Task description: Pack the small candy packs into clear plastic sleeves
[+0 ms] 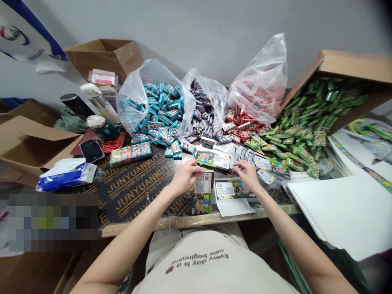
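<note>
Fingers pinched, my left hand is at the left end of a black-and-green printed carton. At its right end, the fingertips of my right hand close on the edge. The carton lies level between both hands, just above the table. Below my left hand is an upright-turned printed carton, and another printed carton lies under my right hand on a white sheet. One more carton rests to the right. Small purple packs sit just behind the held carton.
Plastic bags spill blue packs, purple packs and red packs along the back. Green packs pour from a tipped cardboard box. A wrapped block of packs, phone, scissors and bottles stand left; white sheets right.
</note>
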Motion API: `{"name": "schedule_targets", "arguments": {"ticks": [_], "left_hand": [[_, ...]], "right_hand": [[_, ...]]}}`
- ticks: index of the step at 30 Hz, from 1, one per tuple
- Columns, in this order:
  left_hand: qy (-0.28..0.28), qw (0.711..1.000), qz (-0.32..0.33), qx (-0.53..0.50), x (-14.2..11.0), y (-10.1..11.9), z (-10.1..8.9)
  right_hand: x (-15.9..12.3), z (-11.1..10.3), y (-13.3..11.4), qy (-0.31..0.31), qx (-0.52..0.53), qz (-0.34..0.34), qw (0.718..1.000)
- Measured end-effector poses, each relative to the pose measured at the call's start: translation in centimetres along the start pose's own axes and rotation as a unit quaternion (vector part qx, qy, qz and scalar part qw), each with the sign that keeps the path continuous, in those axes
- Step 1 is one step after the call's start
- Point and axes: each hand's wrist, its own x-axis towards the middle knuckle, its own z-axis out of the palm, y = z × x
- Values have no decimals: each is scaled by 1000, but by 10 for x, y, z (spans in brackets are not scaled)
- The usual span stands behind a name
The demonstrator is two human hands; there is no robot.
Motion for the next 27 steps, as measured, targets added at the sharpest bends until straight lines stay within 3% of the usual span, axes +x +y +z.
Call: {"name": "schedule_targets", "arguments": {"ticks": [4,12,22,27], "left_hand": [[25,999,-11,-25,0,1,4],[44,998,-17,-51,-3,-1,6],[47,997,-29,-59,-1,-6,9],[48,997,-29,-55,0,-6,9]], "right_hand": [[-14,7,29,-60,-68,-9,996],[-20,36,36,-129,-118,-23,984],[-22,11,44,-146,-178,-17,973],[-22,11,52,-141,-189,-2,972]]}}
